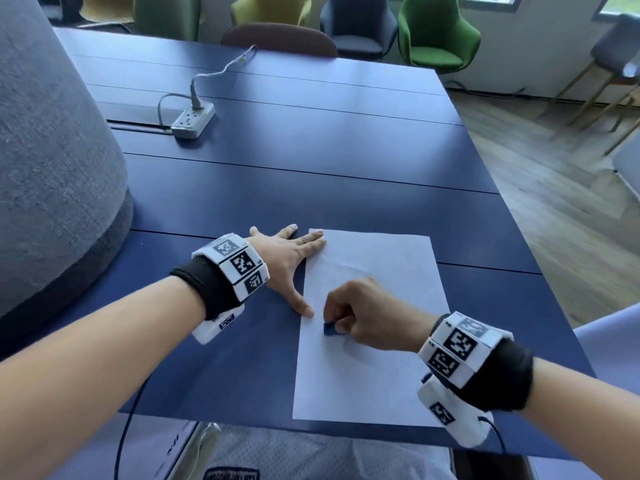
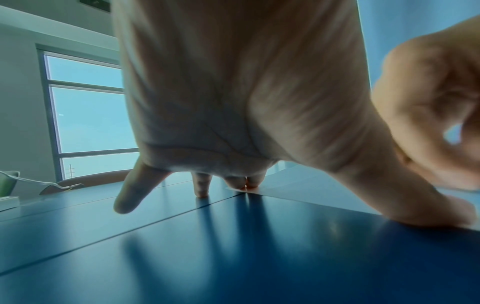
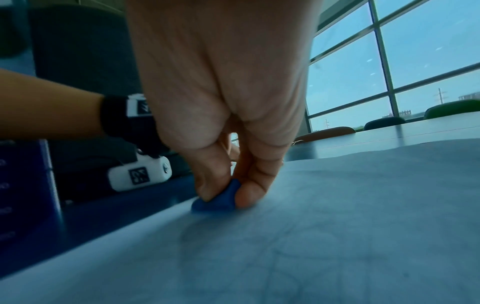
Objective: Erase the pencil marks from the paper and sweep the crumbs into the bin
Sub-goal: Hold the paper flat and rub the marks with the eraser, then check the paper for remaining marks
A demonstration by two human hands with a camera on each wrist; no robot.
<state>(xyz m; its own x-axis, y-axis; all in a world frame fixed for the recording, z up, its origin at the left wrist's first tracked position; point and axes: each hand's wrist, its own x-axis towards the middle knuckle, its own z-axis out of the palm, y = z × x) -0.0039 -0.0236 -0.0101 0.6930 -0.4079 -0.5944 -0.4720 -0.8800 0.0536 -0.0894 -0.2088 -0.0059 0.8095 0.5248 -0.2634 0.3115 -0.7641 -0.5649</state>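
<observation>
A white sheet of paper [image 1: 377,327] lies on the blue table [image 1: 311,161] near its front edge, with faint pencil lines [image 3: 298,253] on it. My right hand [image 1: 360,317] pinches a small blue eraser [image 1: 329,329] between thumb and fingers and presses it onto the paper close to its left edge; the right wrist view shows the eraser [image 3: 218,200] touching the sheet [image 3: 337,205]. My left hand [image 1: 291,261] lies flat and spread, fingertips on the paper's far left corner, thumb [image 1: 304,308] at the left edge. No bin is in view.
A grey upholstered block [image 1: 52,150] stands on the table's left side. A white power strip [image 1: 192,121] with its cable lies further back. Chairs [image 1: 436,36] line the far side; wooden floor [image 1: 554,168] lies beyond the table's right edge.
</observation>
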